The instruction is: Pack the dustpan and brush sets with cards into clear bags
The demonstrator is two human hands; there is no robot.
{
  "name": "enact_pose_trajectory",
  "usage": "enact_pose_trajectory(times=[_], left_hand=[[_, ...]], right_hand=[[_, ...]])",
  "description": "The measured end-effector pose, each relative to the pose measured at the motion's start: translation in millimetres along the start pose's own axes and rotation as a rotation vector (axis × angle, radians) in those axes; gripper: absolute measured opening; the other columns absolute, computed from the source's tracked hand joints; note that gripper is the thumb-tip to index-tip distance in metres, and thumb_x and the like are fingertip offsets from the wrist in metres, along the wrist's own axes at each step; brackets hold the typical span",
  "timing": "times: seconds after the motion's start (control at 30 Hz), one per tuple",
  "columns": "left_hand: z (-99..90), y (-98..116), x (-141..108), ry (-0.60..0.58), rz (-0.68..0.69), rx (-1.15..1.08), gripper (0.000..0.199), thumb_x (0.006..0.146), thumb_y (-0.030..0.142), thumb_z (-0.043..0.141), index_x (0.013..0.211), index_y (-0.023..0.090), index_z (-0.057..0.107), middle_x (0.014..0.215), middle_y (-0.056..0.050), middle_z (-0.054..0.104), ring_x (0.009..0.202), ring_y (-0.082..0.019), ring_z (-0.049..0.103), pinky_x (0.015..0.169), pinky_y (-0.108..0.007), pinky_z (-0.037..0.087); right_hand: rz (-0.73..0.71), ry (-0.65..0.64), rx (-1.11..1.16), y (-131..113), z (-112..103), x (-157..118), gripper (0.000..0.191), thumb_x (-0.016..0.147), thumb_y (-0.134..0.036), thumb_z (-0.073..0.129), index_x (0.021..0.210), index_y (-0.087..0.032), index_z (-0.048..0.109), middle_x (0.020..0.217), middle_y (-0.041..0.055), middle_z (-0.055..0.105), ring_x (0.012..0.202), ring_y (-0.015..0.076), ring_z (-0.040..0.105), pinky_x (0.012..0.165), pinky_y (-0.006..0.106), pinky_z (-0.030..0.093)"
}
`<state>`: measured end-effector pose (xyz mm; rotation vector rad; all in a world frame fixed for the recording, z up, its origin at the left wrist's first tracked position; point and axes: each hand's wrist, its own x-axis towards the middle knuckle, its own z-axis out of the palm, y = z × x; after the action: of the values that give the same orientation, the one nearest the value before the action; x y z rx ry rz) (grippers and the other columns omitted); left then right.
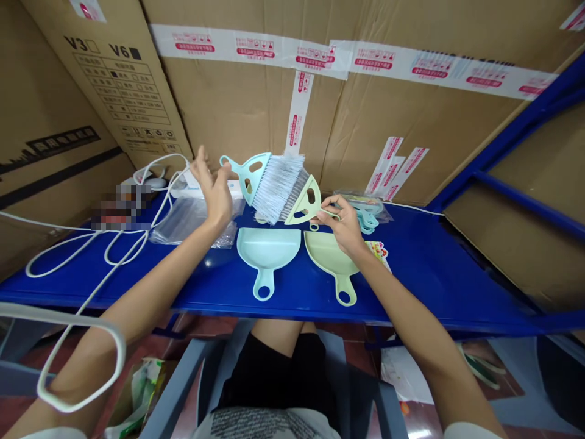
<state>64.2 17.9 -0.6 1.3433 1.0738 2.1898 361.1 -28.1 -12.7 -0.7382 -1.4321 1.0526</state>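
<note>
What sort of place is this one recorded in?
Probably a storeroom or a simple work corner, though the wider room is not shown. Large cardboard boxes sealed with printed tape stand around a blue table, where clear plastic bags lie.

On my feed: by the left hand (214,194), blue hand brush (250,177), smooth plastic, fibrous bristles; in the right hand (342,224), green hand brush (305,204), same. Below it, green dustpan (325,249), smooth satin plastic. Under the left, glossy film bags (180,221). Beyond both, matt cardboard (247,103).
</note>
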Motion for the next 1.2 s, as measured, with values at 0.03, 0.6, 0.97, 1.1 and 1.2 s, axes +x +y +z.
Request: enact_pose_trajectory(times=[0.03, 0.6, 0.97, 1.1, 1.2], left_hand=[[-0.8, 7, -3, -0.010, 0.128, 0.054, 0.067, 0.091, 0.056, 0.077, 0.150, 0.035, 0.054, 0.158, -0.006, 0.048, 0.160, -0.034, 0.031, 0.126, -0.054, 0.038], [15.5, 32, -30, -0.537, 0.296, 0.239, 0.073, 0.086, 0.055, 0.082, 0.147, 0.022, 0.062, 0.168, -0.016, 0.047, 0.167, -0.045, 0.013, 0.133, -0.068, 0.003], [-0.5, 15, -16, -0.409, 0.413, 0.375, 0.069, 0.076, 0.062, 0.088, 0.132, 0.026, 0.069, 0.146, -0.015, 0.065, 0.149, -0.045, 0.047, 0.131, -0.063, 0.019], [-9.4, 2, -9, -0.427, 0.608, 0.558, 0.054, 0.088, 0.046, 0.077, 0.136, 0.025, 0.067, 0.118, -0.012, 0.075, 0.115, -0.035, 0.066, 0.119, -0.059, 0.034], [-11.5, -2, -5, -0.483, 0.752, 0.710, 0.043, 0.095, 0.031, 0.065, 0.136, 0.021, 0.066, 0.109, -0.010, 0.076, 0.101, -0.029, 0.067, 0.107, -0.051, 0.042]], right_hand=[[-0.001, -0.007, -0.014, 0, 0, 0, 0.046, 0.074, -0.050, 0.096, 0.091, -0.025, 0.061, 0.083, -0.0049, 0.070, 0.068, 0.0143, 0.075, 0.078, 0.034, 0.072], [-0.111, -0.068, -0.147, -8, 6, -5, 0.035, 0.083, -0.052, 0.087, 0.085, -0.025, 0.066, 0.079, -0.0018, 0.069, 0.074, 0.0194, 0.077, 0.077, 0.036, 0.068], [-0.559, 0.052, -0.642, -19, -21, -3, 0.021, 0.098, -0.022, 0.061, 0.083, -0.030, 0.074, 0.094, 0.0032, 0.080, 0.096, 0.0274, 0.076, 0.089, 0.044, 0.060], [-0.709, 0.014, -0.727, -19, -30, -1, 0.027, 0.098, -0.014, 0.057, 0.086, -0.030, 0.075, 0.104, 0.0035, 0.083, 0.105, 0.0276, 0.077, 0.091, 0.047, 0.063], [-0.895, -0.005, -0.837, -18, -35, 3, 0.029, 0.100, -0.009, 0.052, 0.092, -0.025, 0.075, 0.109, 0.0062, 0.084, 0.109, 0.0260, 0.078, 0.090, 0.046, 0.065]])
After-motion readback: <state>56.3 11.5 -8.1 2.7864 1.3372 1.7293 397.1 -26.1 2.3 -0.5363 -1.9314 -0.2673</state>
